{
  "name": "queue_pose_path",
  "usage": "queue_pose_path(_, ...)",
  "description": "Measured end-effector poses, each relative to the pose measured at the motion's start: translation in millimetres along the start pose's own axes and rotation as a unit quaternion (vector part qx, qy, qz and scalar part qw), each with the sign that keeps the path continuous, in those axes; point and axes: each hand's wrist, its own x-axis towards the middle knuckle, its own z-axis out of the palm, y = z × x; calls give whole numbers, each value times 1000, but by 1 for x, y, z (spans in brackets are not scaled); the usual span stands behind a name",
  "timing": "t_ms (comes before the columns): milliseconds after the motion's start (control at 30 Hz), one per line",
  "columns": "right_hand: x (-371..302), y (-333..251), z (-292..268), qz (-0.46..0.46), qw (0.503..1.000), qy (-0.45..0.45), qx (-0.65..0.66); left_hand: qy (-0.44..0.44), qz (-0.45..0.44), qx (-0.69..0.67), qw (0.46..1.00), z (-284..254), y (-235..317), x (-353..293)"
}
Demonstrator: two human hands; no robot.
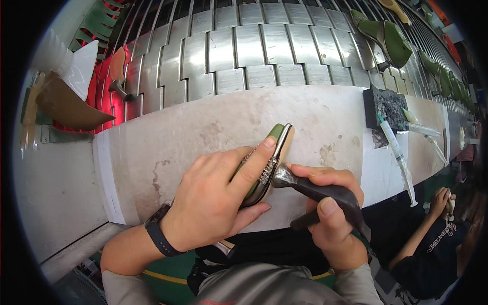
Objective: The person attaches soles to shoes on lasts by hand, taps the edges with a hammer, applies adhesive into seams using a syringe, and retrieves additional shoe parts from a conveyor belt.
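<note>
My left hand (pixel 211 178), with a dark band on its wrist, is wrapped over a green shoe (pixel 277 131) with a sparkling trim. The shoe is tipped on its side, its tan sole turned to the right and its toe pointing away from me. Part of a heel shows below my palm. In my right hand (pixel 338 223) is a dark shoemaker's hammer (pixel 325 190), gripped close to its head. Its polished round face is at the sole's edge; whether they touch, I cannot tell. My left hand hides much of the shoe's upper.
A pale, stained worktop (pixel 203 124) lies under my hands. Beyond it runs a metal slat conveyor (pixel 249 51) with green shoes (pixel 389 46) at right and an orange-brown shoe (pixel 118 66) at left. A black block (pixel 389 104) and a syringe (pixel 396 147) lie at right. Another person (pixel 432 239) sits there.
</note>
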Motion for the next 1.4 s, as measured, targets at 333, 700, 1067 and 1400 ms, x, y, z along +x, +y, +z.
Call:
queue_pose_path(333,23,-38,5,-28,970,-109,-217,3,-6,28,1000,3,1,-1)
queue_pose_path(700,58,-50,7,4,966,-90,-243,5,-4,3,1000,0,-5,-2)
queue_pose_path(1067,80,-63,19,100,958,-34,-267,3,-9,12,1000,-3,-5,-4)
queue_pose_path(1400,45,-50,18,41,967,-85,-237,-5,-26,18,999,-5,-3,-11)
